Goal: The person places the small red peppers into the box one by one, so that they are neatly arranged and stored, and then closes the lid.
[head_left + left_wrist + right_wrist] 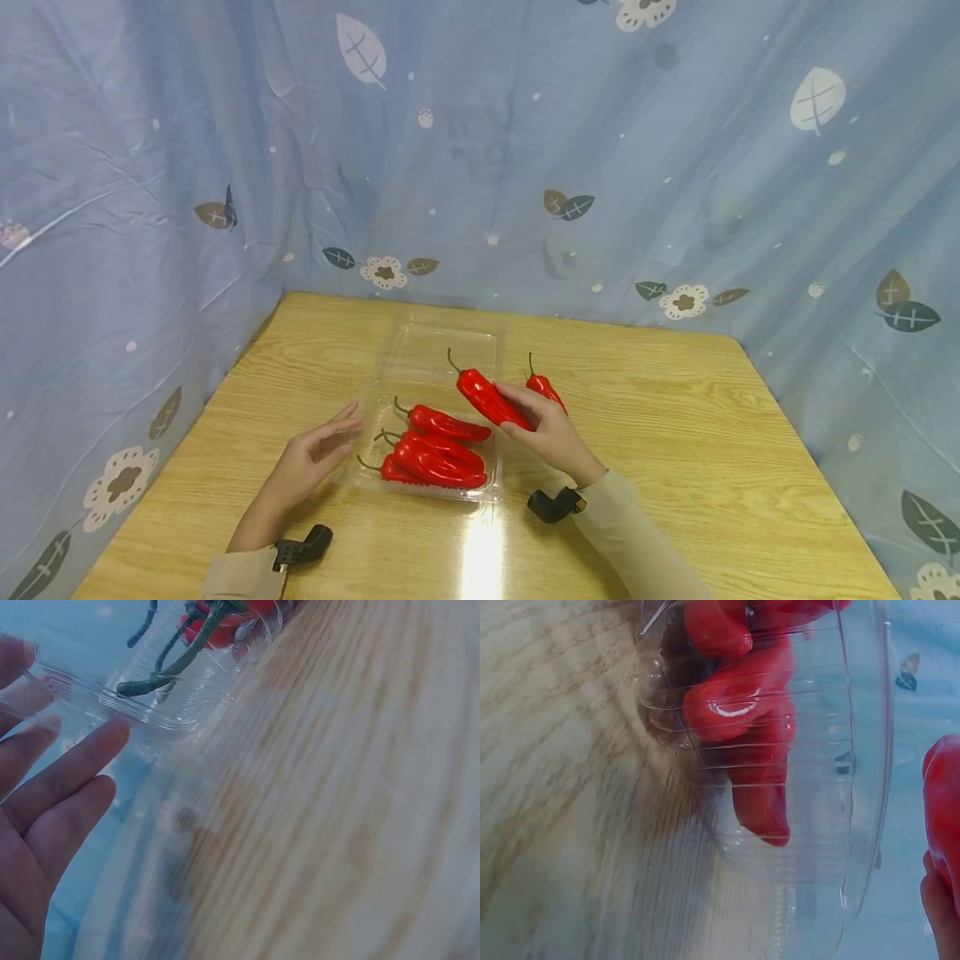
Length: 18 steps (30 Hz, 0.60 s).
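My right hand (551,433) holds a red chili pepper (489,398) by its lower end, above the right side of a clear plastic container (491,492). Its green stem points up and left. In the right wrist view the held pepper (945,810) shows at the right edge. Several red peppers (442,458) lie in the container, stems to the left. My left hand (303,462) is beside the container's left wall, fingers extended and holding nothing; in the left wrist view its fingers (75,772) are near the container's rim (150,716).
Another red pepper (546,390) lies on the wooden table (675,433), partly hidden behind my right hand. The container's clear lid (442,342) is folded back, away from me. A blue patterned curtain (487,167) surrounds the table's back and sides.
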Motion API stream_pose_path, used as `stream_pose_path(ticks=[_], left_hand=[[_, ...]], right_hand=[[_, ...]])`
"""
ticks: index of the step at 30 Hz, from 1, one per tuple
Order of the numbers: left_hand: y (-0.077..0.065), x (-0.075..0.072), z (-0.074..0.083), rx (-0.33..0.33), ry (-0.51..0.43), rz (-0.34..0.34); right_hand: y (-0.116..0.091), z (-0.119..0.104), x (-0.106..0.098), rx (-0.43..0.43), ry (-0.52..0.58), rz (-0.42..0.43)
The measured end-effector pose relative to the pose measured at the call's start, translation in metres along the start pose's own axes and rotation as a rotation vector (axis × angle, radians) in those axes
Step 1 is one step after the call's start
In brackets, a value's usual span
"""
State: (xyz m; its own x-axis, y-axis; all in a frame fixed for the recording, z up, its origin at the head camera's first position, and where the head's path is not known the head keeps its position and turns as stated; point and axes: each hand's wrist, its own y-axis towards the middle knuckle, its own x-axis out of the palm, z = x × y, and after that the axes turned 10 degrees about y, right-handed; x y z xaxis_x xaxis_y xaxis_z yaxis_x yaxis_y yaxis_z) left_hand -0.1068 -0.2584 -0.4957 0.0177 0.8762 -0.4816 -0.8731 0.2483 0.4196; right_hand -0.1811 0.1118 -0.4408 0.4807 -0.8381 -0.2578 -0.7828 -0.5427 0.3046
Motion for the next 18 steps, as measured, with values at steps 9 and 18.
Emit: stream_pose_path(ticks=[9, 18], left_hand=[[0.0, 0.0, -0.001, 0.003, -0.001, -0.004], [0.001, 0.001, -0.001, -0.003, 0.004, 0.003]], right_hand=[[0.015, -0.001, 0.011, -0.005, -0.123, -0.122], [0.024, -0.004, 0.025, 0.052, -0.262, -0.258]])
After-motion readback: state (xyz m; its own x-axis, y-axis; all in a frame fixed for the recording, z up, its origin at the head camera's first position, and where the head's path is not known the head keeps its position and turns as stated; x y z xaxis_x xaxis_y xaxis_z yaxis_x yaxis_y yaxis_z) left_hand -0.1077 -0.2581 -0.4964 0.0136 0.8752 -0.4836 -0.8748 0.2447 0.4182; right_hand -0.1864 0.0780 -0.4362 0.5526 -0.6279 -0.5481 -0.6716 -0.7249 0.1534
